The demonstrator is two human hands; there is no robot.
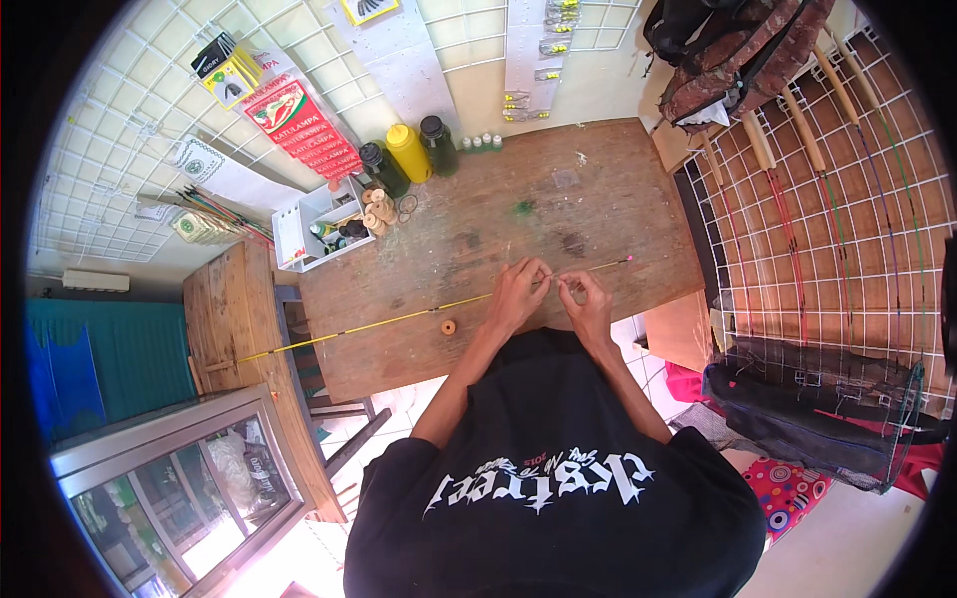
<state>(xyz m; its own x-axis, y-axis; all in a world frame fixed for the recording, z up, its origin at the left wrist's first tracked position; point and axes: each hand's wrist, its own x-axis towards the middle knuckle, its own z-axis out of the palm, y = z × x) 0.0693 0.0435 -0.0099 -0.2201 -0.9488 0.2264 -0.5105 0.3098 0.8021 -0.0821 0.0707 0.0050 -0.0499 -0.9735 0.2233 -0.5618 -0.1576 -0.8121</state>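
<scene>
A thin yellow fishing rod (pixel 389 315) with dark bands lies slantwise across the wooden table (pixel 399 364), its pink tip at the right. Over the rod's right part, my left hand (pixel 516 294) has thumb and fingers pinched together. Close beside it, my right hand (pixel 588 307) makes a similar pinch, the fingertips of both hands nearly meeting. Whatever sits between the fingertips is too small to make out. On the table left of my left hand stands a small orange-brown spool (pixel 449 327), apart from the rod.
At the back left, a white tray (pixel 291 239) holds small bottles, near wooden spools (pixel 379 211). Two dark bottles (pixel 438 147) flank a yellow bottle (pixel 407 151). Several rods with wooden handles (pixel 803 135) hang on the right grid, below a brown bag (pixel 743 65). A glass-fronted cabinet (pixel 261 404) stands left.
</scene>
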